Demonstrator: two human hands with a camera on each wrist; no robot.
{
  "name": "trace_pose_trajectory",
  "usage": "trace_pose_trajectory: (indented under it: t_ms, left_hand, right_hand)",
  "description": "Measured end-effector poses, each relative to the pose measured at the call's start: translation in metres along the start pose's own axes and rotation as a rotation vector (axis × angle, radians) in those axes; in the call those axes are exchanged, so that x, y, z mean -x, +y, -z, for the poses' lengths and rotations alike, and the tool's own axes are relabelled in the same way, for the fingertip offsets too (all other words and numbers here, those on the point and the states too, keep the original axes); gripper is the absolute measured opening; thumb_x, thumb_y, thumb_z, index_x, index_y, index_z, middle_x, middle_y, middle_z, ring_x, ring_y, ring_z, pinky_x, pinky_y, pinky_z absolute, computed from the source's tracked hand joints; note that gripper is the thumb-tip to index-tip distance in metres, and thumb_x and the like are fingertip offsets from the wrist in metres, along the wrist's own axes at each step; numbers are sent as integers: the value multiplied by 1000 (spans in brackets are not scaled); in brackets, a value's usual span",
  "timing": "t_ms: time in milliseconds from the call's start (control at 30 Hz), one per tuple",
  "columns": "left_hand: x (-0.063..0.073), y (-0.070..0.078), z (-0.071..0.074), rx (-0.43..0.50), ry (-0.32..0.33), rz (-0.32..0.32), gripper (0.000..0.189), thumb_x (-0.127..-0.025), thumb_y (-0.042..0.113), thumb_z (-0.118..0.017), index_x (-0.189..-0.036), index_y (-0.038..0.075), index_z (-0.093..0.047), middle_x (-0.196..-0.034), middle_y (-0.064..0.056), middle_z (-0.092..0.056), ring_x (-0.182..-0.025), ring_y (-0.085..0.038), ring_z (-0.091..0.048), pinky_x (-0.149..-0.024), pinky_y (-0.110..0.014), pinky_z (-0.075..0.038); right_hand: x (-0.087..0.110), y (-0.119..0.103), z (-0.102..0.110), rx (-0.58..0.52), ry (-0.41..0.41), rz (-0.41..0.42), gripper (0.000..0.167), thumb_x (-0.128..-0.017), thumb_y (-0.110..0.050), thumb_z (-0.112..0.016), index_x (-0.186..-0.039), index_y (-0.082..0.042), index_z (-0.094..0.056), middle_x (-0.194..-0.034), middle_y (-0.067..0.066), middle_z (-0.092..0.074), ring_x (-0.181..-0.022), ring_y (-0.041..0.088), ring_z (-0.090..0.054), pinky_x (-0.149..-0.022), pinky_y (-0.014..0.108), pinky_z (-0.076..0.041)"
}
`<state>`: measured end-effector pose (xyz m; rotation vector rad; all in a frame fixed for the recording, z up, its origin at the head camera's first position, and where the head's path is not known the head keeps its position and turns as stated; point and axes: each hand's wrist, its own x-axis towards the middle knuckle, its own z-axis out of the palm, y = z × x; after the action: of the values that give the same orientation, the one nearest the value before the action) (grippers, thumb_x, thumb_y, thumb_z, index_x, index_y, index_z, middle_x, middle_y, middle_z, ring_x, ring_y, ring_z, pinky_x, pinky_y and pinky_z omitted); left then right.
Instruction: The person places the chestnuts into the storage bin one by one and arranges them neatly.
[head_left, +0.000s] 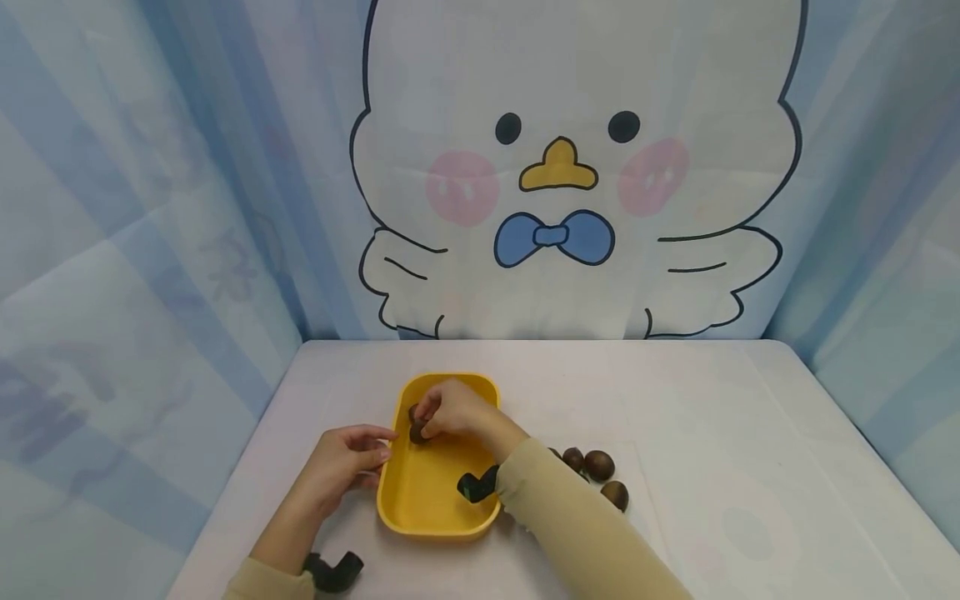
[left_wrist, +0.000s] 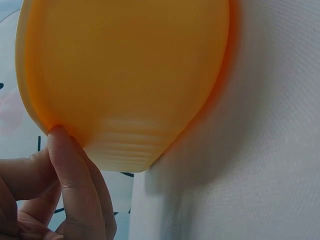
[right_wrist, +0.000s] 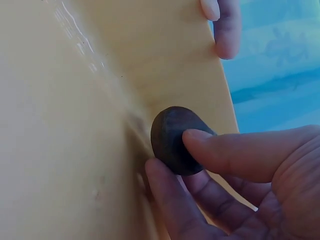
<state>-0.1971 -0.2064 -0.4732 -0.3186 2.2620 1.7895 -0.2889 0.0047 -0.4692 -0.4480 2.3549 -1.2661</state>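
Observation:
My right hand [head_left: 457, 408] reaches into the yellow tray [head_left: 438, 531] and pinches a dark brown chestnut [right_wrist: 172, 132] between thumb and fingers, close to the tray's left inner wall. Just behind it in the head view, a second chestnut [head_left: 413, 412] is partly covered by the fingers. At the tray's left side, my left hand [head_left: 341, 462] holds the rim with its fingertips. The left wrist view shows those fingers [left_wrist: 75, 185] at the rim and outer wall. Part of the tray lies hidden under the right forearm.
Several chestnuts [head_left: 599, 466] lie on the white table [head_left: 720, 417] to the right of the tray, partly behind the right sleeve [head_left: 577, 517]. A dark camera [head_left: 477, 484] sits at the right wrist, another dark camera [head_left: 336, 573] at the left. Patterned fabric [head_left: 555, 292] hangs behind the table.

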Motion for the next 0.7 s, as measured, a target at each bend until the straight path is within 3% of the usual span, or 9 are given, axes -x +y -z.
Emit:
trace_pose_trajectory:
  t_ms: [433,700]
  left_hand:
    - [0,2,-1,0,5,7,31,-96,0,-76,-127,1,-76,-97,-10,-73,-74,-19,-69,-66,-28,-65]
    - [2,3,-1,3,-4,5,31,-98,0,-73,-129,0,-75,-100,-11,-74,-73,-18,-68,-66,-27,-65]
  right_hand:
    - [-3,2,-2,28,61,-30,18,-86,3,-83,-95,-12,-80,-94,3,-72,-87,18,-64,-86,32,-63]
    - [-3,0,-1,-4,49,-21,23,-87,7,-77,-100,-11,-81,-100,3,-75,-92,18,-67,-88,33,-65]
